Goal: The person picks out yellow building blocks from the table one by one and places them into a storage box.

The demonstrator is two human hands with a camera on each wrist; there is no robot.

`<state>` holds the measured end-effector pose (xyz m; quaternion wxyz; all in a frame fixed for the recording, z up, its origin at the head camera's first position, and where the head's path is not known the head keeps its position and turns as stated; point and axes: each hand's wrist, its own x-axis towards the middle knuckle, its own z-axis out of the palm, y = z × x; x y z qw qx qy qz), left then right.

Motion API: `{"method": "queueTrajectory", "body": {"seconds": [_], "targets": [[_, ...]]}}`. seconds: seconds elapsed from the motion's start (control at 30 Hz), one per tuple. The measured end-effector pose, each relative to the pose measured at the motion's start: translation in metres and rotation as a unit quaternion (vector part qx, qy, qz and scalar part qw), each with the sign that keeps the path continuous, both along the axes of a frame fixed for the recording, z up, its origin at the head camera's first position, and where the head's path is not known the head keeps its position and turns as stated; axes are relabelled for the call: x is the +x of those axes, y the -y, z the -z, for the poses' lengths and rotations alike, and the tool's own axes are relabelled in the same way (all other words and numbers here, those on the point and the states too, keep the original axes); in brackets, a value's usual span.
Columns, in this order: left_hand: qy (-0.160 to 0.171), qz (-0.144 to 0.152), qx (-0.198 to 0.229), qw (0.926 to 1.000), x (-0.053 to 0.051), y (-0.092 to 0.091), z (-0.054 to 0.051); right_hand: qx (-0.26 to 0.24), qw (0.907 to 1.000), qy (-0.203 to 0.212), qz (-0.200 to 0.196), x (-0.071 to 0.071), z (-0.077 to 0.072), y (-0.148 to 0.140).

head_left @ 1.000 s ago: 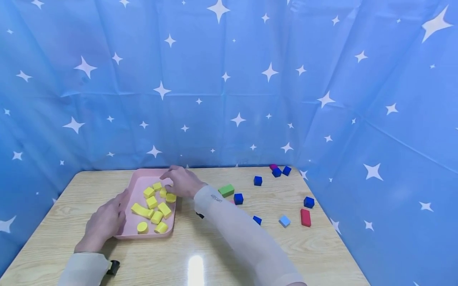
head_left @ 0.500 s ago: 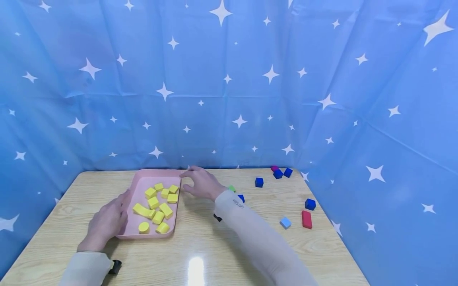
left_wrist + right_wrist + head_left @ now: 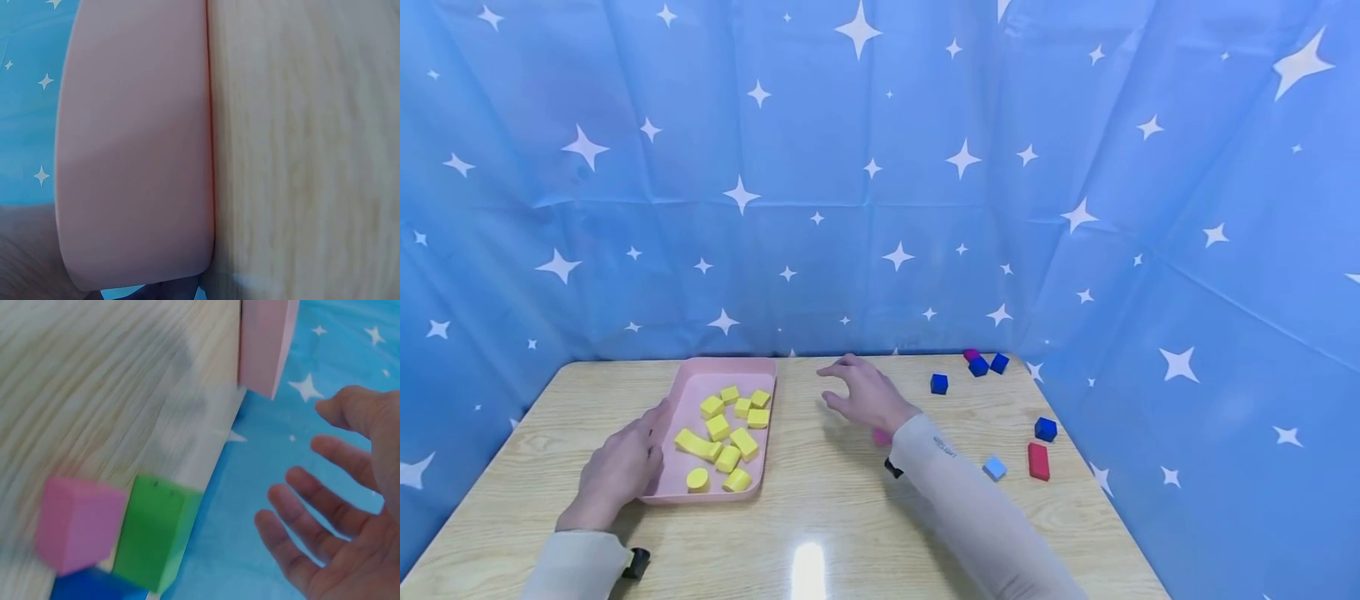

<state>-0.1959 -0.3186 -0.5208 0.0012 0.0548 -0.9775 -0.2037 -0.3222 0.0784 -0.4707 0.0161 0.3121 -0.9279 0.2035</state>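
Note:
A pink tray (image 3: 679,392) stands on the left of the table with several yellow blocks (image 3: 718,427) in it. My left hand (image 3: 617,467) holds the tray's left side, with the thumb over the rim; most of its fingers are hidden in the left wrist view, where the tray's wall (image 3: 137,150) fills much of the picture. To the right of the tray my right hand (image 3: 868,396) hovers over the table, fingers spread and nothing in them. Below that hand, a pink block (image 3: 78,525) and a green block (image 3: 156,531) sit side by side in the right wrist view.
Dark blue cubes (image 3: 939,384) are scattered toward the back right. A light blue block (image 3: 995,468), a red block (image 3: 1038,461) and another dark blue cube (image 3: 1046,429) lie on the right. A starry blue curtain (image 3: 880,208) hangs behind the table.
My right hand has left the tray's right side and moved rightward, now above the green and pink blocks. The left hand has stayed on the tray.

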Motion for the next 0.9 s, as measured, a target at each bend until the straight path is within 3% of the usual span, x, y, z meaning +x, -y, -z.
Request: {"method": "queueTrajectory", "body": {"seconds": [0.57,0.9], "targets": [[0.009,-0.004,0.019,0.9998,-0.002,0.007,-0.002,-0.068,0.9965,-0.003,0.048,0.011,0.007,-0.081],[0.025,-0.008,0.039,0.9989,-0.006,0.009,-0.002,-0.057,0.9940,-0.020,0.092,0.024,0.011,-0.128]]}}
